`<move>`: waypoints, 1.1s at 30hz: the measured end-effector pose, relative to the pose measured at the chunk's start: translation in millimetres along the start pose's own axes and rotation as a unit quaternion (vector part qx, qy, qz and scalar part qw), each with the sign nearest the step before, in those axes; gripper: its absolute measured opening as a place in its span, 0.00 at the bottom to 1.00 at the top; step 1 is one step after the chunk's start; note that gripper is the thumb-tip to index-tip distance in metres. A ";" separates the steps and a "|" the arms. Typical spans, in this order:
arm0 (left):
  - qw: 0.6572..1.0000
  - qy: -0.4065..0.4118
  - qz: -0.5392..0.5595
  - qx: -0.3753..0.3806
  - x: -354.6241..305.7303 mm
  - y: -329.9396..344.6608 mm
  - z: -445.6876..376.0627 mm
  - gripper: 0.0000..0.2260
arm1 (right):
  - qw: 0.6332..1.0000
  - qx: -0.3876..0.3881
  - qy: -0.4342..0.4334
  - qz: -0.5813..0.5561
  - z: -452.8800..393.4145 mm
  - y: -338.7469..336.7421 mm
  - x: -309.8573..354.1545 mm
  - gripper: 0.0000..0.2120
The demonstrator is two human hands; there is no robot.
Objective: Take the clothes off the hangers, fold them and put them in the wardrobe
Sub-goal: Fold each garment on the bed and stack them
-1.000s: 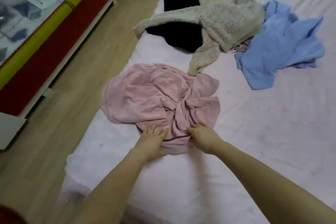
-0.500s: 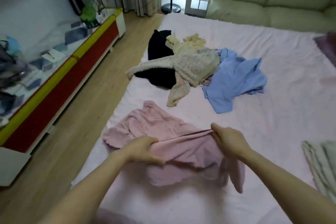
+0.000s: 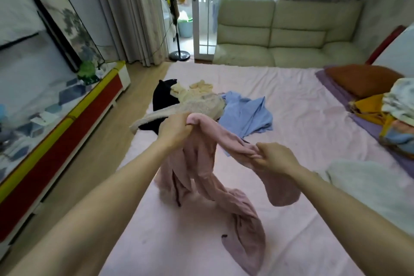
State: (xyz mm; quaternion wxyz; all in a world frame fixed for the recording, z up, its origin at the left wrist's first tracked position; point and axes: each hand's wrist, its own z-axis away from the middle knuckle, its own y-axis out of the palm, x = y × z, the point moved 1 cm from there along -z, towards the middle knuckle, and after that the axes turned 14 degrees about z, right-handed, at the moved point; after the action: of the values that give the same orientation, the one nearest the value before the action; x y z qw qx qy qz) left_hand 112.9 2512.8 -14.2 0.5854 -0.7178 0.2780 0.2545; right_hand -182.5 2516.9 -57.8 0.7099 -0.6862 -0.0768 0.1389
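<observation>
Head view: fingers of two hands are clamped on one pink garment, left hand higher, right hand lower; it hangs over the pink-sheeted bed, its tail touching the sheet. Beyond lie four loose garments: black, cream, knitted grey, blue

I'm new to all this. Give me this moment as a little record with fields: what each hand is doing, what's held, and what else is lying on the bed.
left hand: left hand clenched on one bunched end of the pink garment
right hand: right hand clenched on the other end
pink garment: lifted, lower part trailing on the bed
unfolded pile: black garment, cream garment, beige knit sweater, blue shirt
hangers: none visible
</observation>
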 end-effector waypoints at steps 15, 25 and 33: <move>0.948 -0.212 0.238 -0.022 -111.7 4.6 4.9 0.13 | 0.955 -0.169 0.050 -0.239 33.5 -47.6 -18.2 0.23; 0.733 -0.302 0.609 -0.029 -142.2 -1.0 -9.4 0.08 | 0.876 0.059 0.124 -0.463 83.7 29.9 61.9 0.08; 0.920 -0.082 0.268 0.274 -82.3 35.8 92.0 0.39 | 0.695 0.012 0.236 -0.679 21.7 -46.2 35.3 0.12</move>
State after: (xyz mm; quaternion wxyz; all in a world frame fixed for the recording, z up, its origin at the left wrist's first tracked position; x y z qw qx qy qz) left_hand 25.4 2605.7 0.6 0.6899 -0.4043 0.4700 0.3737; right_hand -151.3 2547.3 -13.6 0.6144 -0.4493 -0.3498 -0.5461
